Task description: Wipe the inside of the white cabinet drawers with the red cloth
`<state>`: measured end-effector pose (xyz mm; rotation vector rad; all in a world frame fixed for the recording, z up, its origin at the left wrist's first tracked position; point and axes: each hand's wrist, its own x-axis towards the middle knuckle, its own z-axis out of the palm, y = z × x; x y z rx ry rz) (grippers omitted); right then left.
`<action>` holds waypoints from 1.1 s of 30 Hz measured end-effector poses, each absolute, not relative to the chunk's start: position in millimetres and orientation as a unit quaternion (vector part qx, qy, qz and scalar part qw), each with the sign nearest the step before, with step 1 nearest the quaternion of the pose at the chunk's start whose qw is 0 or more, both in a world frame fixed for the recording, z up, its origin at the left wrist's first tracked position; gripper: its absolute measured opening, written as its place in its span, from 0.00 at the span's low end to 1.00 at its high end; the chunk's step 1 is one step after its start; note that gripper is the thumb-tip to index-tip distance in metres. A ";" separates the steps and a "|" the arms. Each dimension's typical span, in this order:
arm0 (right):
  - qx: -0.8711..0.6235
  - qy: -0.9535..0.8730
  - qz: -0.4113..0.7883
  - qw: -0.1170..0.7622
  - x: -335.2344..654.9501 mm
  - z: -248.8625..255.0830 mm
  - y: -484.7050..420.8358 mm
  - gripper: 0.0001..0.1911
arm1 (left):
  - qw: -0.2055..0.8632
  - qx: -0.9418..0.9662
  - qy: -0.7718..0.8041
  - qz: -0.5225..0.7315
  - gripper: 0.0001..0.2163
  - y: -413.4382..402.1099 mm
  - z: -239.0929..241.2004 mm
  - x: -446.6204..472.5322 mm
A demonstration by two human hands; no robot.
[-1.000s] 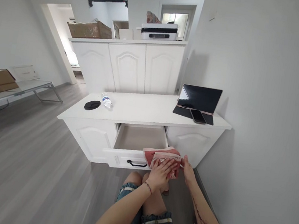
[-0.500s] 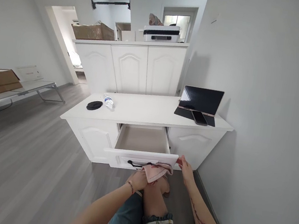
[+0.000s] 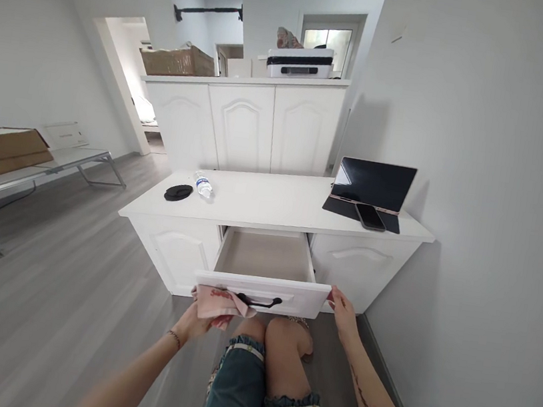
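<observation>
My left hand [image 3: 199, 321] holds a pink cloth [image 3: 217, 301] pressed against the left end of the white drawer front [image 3: 309, 296]. The drawer [image 3: 266, 257] stands pulled out of the low white cabinet [image 3: 261, 202], and its inside shows nothing. A black handle [image 3: 260, 302] sits at the middle of the front. My right hand [image 3: 343, 310] grips the right corner of the drawer front. My knees are just below the drawer.
On the cabinet top lie a water bottle [image 3: 203, 185], a black disc [image 3: 178, 192], a tablet on its stand [image 3: 374, 184] and a phone [image 3: 371, 216]. A white wall runs along the right. A folding table [image 3: 29, 163] with cardboard stands at the left, over grey floor.
The cloth has moved from the drawer's right top edge down and leftward along the front, carried by my left hand. My right hand stays at the right corner.
</observation>
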<state>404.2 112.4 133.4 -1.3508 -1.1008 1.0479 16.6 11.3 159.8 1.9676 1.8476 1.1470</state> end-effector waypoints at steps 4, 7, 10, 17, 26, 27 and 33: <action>-0.566 -0.442 0.445 0.535 402.0 132.1 112.9 0.30 | -0.005 0.795 0.533 0.291 0.18 13.2 155.9 -19.8; -0.567 -0.423 0.449 0.546 400.5 131.3 113.4 0.29 | -0.023 0.842 0.514 0.164 0.21 15.4 144.3 -19.6; -0.568 -0.419 0.448 0.549 399.6 131.5 113.6 0.30 | -0.064 0.810 0.568 0.136 0.25 18.2 134.8 14.5; -0.573 -0.418 0.447 0.545 400.1 134.0 114.6 0.30 | 0.006 0.852 0.505 0.137 0.26 38.1 118.6 114.1; -0.568 -0.435 0.448 0.536 401.6 141.0 118.2 0.31 | 0.039 0.885 0.429 0.176 0.30 47.7 138.8 175.7; -0.566 -0.435 0.452 0.535 401.8 141.8 117.6 0.31 | 0.038 0.885 0.427 0.183 0.30 48.2 145.0 183.6; -0.552 -0.433 0.463 0.542 401.3 141.1 112.7 0.31 | 0.023 0.882 0.423 0.204 0.28 52.4 160.1 197.0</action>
